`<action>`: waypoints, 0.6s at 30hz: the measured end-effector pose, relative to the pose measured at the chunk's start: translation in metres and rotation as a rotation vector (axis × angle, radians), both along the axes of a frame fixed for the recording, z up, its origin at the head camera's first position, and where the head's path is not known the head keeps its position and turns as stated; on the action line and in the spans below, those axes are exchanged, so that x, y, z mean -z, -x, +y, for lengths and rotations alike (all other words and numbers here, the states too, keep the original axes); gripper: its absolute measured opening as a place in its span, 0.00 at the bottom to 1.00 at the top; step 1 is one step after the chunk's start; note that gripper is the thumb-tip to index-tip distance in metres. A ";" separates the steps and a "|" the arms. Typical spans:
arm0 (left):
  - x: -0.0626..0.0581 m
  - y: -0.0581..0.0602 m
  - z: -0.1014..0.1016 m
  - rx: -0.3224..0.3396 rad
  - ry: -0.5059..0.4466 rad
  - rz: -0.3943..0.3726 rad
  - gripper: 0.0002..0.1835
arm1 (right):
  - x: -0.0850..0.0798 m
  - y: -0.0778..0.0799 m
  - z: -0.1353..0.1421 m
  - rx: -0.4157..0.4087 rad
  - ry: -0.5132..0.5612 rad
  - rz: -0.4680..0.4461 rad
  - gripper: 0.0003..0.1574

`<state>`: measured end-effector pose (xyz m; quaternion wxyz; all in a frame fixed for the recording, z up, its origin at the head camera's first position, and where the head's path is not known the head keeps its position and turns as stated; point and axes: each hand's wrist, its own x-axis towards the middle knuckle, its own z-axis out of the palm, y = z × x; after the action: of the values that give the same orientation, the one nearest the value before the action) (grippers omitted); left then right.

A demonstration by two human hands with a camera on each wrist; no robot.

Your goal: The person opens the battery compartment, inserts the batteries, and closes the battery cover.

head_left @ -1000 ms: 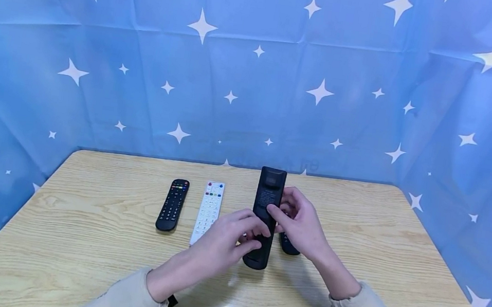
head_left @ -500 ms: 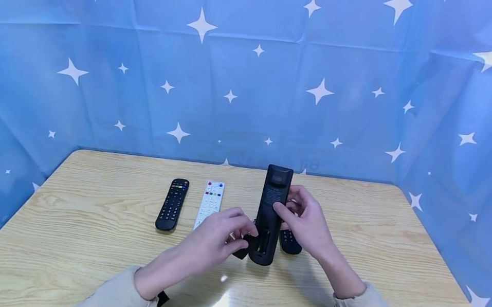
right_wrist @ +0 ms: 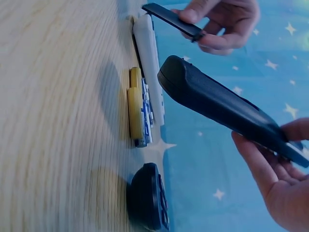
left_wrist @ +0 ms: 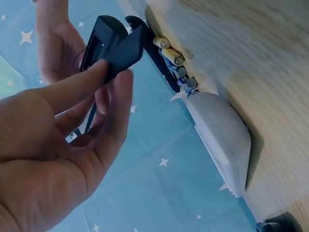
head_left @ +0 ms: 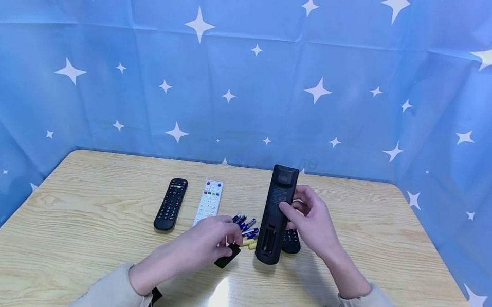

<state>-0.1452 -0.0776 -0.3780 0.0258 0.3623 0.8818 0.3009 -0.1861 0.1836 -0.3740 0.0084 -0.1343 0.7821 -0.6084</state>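
The right hand (head_left: 313,224) is a bit right of the middle of the head view. Its fingers grip a black remote (head_left: 276,214), with the thumb on the remote's back and the other fingers round the right edge. The remote is held up off the desk (head_left: 74,255), back side showing. Low on its back there is an open battery slot (head_left: 269,239).

The left hand (head_left: 208,242) is just below the middle of the picture. Its fingers and thumb pinch a small black cover (head_left: 226,256). In the right wrist view, the cover is at the top, apart from the remote.

Between the two hands, a bunch of blue and silver batteries (head_left: 249,232) lies on the desk, with two yellow batteries (head_left: 247,243) at its near side. A white remote (head_left: 209,200) lies left of the middle, its bottom part hidden by the left hand. Further left is a second black remote (head_left: 170,206), buttons up. A third black remote (head_left: 292,241) peeks out behind the right hand. A blue cloth (head_left: 255,82) with white stars fills the top of the picture.
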 end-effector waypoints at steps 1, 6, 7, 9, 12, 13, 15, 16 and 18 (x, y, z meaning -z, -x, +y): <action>0.001 0.000 -0.001 0.006 0.013 0.001 0.12 | 0.000 0.000 0.001 0.001 0.001 0.001 0.23; 0.003 0.001 -0.003 0.029 0.074 -0.005 0.13 | -0.002 0.000 0.002 0.006 -0.001 0.001 0.24; 0.003 0.001 -0.003 0.035 0.084 -0.010 0.13 | -0.002 0.000 0.003 0.006 -0.002 0.001 0.24; 0.004 0.000 -0.004 0.045 0.098 -0.030 0.12 | -0.002 0.000 0.002 0.007 -0.005 -0.001 0.24; 0.005 -0.001 -0.006 0.057 0.115 -0.070 0.12 | -0.002 -0.001 0.002 0.006 -0.009 -0.002 0.24; 0.005 -0.002 -0.007 0.059 0.122 -0.077 0.12 | -0.002 0.000 0.002 0.006 -0.010 -0.004 0.23; 0.005 -0.003 -0.008 0.057 0.138 -0.088 0.12 | -0.002 0.000 0.002 0.005 -0.014 -0.006 0.23; 0.005 -0.003 -0.008 0.055 0.150 -0.090 0.12 | -0.002 0.000 0.002 0.005 -0.016 -0.008 0.23; 0.005 -0.003 -0.008 0.050 0.173 -0.092 0.12 | -0.002 0.000 0.002 0.005 -0.019 -0.011 0.23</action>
<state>-0.1420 -0.0855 -0.3835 0.1049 0.3666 0.8930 0.2391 -0.1863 0.1856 -0.3720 0.0125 -0.1288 0.7880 -0.6019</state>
